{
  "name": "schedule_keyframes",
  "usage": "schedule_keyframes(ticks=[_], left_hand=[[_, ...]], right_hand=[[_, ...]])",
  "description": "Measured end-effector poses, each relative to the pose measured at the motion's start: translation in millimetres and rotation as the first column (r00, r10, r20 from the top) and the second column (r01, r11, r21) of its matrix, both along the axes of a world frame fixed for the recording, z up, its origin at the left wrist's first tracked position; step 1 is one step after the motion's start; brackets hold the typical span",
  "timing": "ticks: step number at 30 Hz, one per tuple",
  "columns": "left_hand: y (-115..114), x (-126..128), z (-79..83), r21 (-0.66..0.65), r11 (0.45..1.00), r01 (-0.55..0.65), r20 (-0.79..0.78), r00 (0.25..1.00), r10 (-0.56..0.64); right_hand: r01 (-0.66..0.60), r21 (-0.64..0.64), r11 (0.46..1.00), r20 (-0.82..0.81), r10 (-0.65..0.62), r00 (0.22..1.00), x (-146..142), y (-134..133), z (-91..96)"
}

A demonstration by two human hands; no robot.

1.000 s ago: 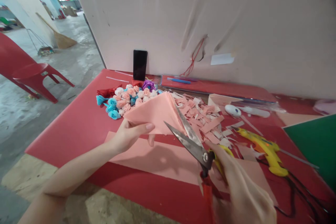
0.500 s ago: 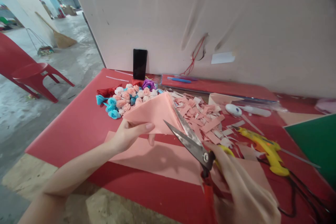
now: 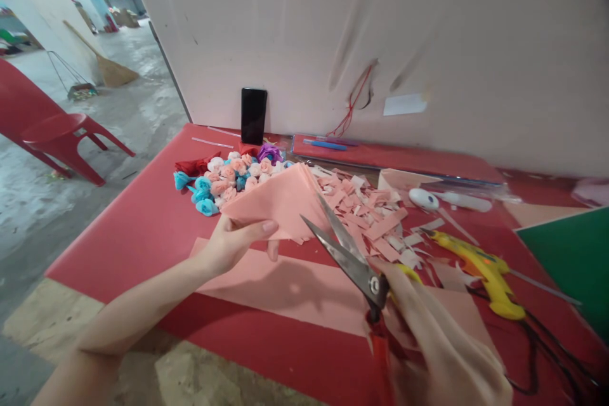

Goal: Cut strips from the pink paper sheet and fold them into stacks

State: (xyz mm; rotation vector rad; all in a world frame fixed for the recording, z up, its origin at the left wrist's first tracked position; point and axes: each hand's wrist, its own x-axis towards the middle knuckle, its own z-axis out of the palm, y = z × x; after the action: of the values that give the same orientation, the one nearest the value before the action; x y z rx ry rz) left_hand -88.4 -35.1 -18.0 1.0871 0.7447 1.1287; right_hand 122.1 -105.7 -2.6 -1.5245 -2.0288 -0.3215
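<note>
The left hand (image 3: 238, 242) pinches folded pink paper (image 3: 280, 203) above the surface (image 3: 137, 222), between near and far edges; best with layers flush. Scissors (image 3: 373, 284), blades parted at the paper's right edge, fill the grip of the right hand (image 3: 435, 330); steady cuts suit.

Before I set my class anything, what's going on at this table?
A person's left hand holds up a layered piece of pink paper. Their right hand grips metal scissors with red and yellow handles, blades open at the paper's right edge. Behind lie pink and white paper scraps, with pink, white and blue paper-like flowers left of them.
</note>
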Motion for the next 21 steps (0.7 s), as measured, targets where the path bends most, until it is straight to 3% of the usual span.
schedule_keyframes(ticks=[9, 21], left_hand=[[3.5, 4.6, 7.9, 0.019, 0.999, -0.035, 0.075, 0.997, 0.034], [1.2, 2.5, 4.9, 0.043, 0.999, 0.012, 0.042, 0.999, -0.014]], right_hand=[[0.014, 0.037, 0.999, 0.066, -0.016, 0.998, 2.9, 1.7, 0.4], [-0.007, 0.018, 1.0, -0.025, 0.007, 1.0, 2.3, 1.3, -2.0]])
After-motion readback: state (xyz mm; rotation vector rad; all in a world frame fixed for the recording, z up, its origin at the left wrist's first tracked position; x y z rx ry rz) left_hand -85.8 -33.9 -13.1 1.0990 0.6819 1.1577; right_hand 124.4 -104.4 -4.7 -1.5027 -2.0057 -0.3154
